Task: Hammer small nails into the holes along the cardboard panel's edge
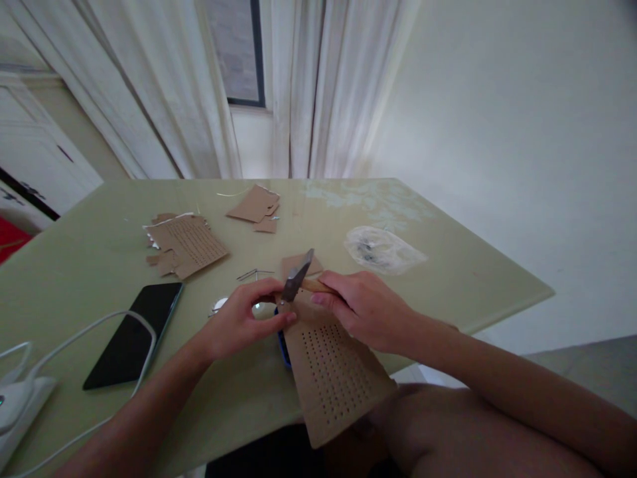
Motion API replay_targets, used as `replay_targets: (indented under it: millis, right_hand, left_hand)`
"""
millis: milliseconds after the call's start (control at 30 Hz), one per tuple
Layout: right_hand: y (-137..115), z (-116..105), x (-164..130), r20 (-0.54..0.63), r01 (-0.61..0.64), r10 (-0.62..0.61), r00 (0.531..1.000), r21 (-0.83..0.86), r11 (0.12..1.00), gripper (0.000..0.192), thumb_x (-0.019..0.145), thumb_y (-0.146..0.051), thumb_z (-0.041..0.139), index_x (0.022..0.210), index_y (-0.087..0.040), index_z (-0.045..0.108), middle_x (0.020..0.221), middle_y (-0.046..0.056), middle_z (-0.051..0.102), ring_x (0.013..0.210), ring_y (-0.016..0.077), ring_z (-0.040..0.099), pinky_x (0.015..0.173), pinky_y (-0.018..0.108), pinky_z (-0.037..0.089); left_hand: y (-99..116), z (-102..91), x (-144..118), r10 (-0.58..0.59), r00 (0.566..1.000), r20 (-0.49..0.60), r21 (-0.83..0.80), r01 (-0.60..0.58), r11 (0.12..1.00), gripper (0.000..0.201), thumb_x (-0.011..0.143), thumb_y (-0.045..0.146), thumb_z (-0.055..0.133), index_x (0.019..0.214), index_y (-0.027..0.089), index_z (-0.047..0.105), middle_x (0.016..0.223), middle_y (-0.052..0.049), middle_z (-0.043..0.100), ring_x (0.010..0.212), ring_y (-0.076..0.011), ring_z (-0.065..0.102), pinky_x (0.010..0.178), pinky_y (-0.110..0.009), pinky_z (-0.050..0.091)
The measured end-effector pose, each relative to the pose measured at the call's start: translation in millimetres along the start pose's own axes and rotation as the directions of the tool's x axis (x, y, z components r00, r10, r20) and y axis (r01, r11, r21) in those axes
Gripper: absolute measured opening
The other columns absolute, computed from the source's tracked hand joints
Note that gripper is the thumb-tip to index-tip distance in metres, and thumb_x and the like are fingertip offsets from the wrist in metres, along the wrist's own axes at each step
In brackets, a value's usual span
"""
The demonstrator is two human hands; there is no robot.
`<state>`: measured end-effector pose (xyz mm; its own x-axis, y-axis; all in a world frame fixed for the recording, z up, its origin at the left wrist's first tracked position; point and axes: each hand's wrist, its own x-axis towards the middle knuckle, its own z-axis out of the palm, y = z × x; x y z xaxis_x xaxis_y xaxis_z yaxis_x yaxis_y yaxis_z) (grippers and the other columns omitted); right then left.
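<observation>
A piece of brown cardboard point(332, 368) with rows of punched holes lies at the table's near edge and juts out over it. My left hand point(249, 312) pinches its upper left corner between thumb and fingers. In my right hand point(365, 309) is the wooden handle of a small hammer, closed in the fingers. The steel hammer head point(297, 275) is over that corner, close by my left fingertips. Under the cardboard, part of a blue-edged object point(283, 348) shows; the rest is hidden. A smaller cardboard scrap point(291, 264) lies just behind the hammer.
At the left are a black phone point(137, 335), a white cable point(94, 325) and a white power strip point(24, 411). Torn cardboard pieces point(192, 242) and thin metal pins point(255, 273) lie beyond my left hand. A clear plastic bag point(385, 251) rests at the right.
</observation>
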<state>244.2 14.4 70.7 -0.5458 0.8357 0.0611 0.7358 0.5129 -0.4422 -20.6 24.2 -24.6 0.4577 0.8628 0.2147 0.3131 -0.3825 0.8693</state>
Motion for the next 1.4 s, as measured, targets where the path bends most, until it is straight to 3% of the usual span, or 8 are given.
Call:
replay_targets:
  millis: [233, 400, 567, 733, 933, 1033, 1167, 1400]
  right_hand:
    - [2.3, 5.5, 3.7, -0.095, 0.000, 0.002, 0.996, 0.028, 1.000, 0.028, 0.114, -0.039, 0.055, 0.093, -0.022, 0.060, 0.070, -0.002, 0.057, 0.065, 0.0176, 0.054, 0.066, 0.032, 0.029]
    - [0.7, 7.5, 5.3, 0.048, 0.006, -0.002, 0.999, -0.090, 0.996, 0.029, 0.114, -0.037, 0.058, 0.091, -0.021, 0.064, 0.078, 0.004, 0.069, 0.071, 0.0200, 0.059, 0.068, 0.034, 0.028]
    - [-0.1, 5.9, 6.0, -0.021, -0.006, 0.005, 1.000, -0.038, 0.999, 0.028, 0.115, -0.040, 0.056, 0.099, -0.020, 0.067, 0.079, 0.003, 0.070, 0.071, 0.0197, 0.061, 0.068, 0.032, 0.032]
    - [2.6, 9.3, 5.2, 0.051, 0.031, -0.026, 0.998, -0.087, 0.996, 0.028, 0.114, -0.037, 0.058, 0.091, -0.021, 0.064, 0.082, 0.005, 0.072, 0.073, 0.0206, 0.061, 0.069, 0.034, 0.030]
    - [18.2, 9.4, 7.9, -0.142, -0.091, 0.106, 0.984, 0.108, 0.990, 0.030, 0.111, -0.038, 0.051, 0.085, -0.025, 0.048, 0.072, -0.002, 0.057, 0.069, 0.0195, 0.055, 0.068, 0.034, 0.031]
    - [31.5, 14.0, 10.1, -0.205, -0.167, 0.192, 0.960, 0.133, 0.977, 0.032, 0.108, -0.044, 0.052, 0.082, -0.026, 0.045, 0.077, 0.001, 0.058, 0.074, 0.0212, 0.055, 0.070, 0.035, 0.033]
    - [45.6, 22.9, 10.6, -0.161, -0.227, 0.259, 0.952, 0.194, 0.954, 0.030, 0.099, -0.049, 0.064, 0.086, -0.023, 0.055, 0.085, 0.003, 0.064, 0.077, 0.0220, 0.058, 0.071, 0.035, 0.037]
    - [53.8, 34.9, 12.4, -0.052, -0.256, 0.293, 0.955, 0.358, 0.898, 0.033, 0.089, -0.049, 0.078, 0.084, -0.022, 0.060, 0.075, -0.002, 0.061, 0.070, 0.0189, 0.056, 0.066, 0.032, 0.038]
  left_hand:
    - [-2.2, 2.3, -0.3, -0.030, 0.999, -0.038, -0.039, 0.029, 0.999, 0.039, 0.091, 0.043, 0.086, 0.125, 0.025, 0.081, 0.126, -0.007, 0.083, 0.110, -0.0265, 0.079, 0.098, -0.038, 0.066]
    - [2.4, 1.9, -0.4, -0.006, 1.000, 0.002, -0.061, 0.006, 0.998, 0.027, 0.094, 0.039, 0.082, 0.117, 0.024, 0.082, 0.117, -0.006, 0.084, 0.109, -0.0259, 0.079, 0.099, -0.038, 0.066]
    - [1.3, 2.3, 0.1, -0.024, 1.000, -0.013, -0.061, 0.023, 0.998, 0.036, 0.093, 0.042, 0.083, 0.125, 0.025, 0.081, 0.122, -0.006, 0.083, 0.114, -0.0281, 0.079, 0.101, -0.041, 0.067]
    - [3.1, 3.0, 0.0, -0.005, 1.000, 0.009, -0.063, 0.006, 0.998, 0.025, 0.095, 0.037, 0.080, 0.117, 0.025, 0.082, 0.118, -0.004, 0.083, 0.111, -0.0254, 0.079, 0.102, -0.039, 0.066]
    - [2.2, -4.5, -1.3, -0.094, 0.995, -0.018, -0.108, 0.091, 0.990, 0.040, 0.093, 0.049, 0.080, 0.125, 0.024, 0.079, 0.131, -0.009, 0.081, 0.117, -0.0281, 0.079, 0.101, -0.040, 0.067]
    - [-12.3, -17.0, 2.1, -0.148, 0.972, -0.181, 0.136, 0.174, 0.975, 0.043, 0.102, 0.057, 0.063, 0.124, 0.023, 0.078, 0.123, -0.010, 0.083, 0.108, -0.0282, 0.081, 0.092, -0.040, 0.068]
    - [-40.9, -33.9, 6.3, -0.136, 0.890, -0.435, 0.533, 0.376, 0.758, 0.038, 0.103, 0.035, 0.049, 0.118, 0.018, 0.079, 0.124, -0.017, 0.080, 0.116, -0.0365, 0.077, 0.105, -0.053, 0.060]
    - [-60.5, -39.1, 6.8, -0.220, 0.888, -0.405, 0.630, 0.445, 0.636, 0.021, 0.097, 0.027, 0.055, 0.097, 0.020, 0.075, 0.108, -0.017, 0.077, 0.109, -0.0378, 0.074, 0.101, -0.050, 0.058]
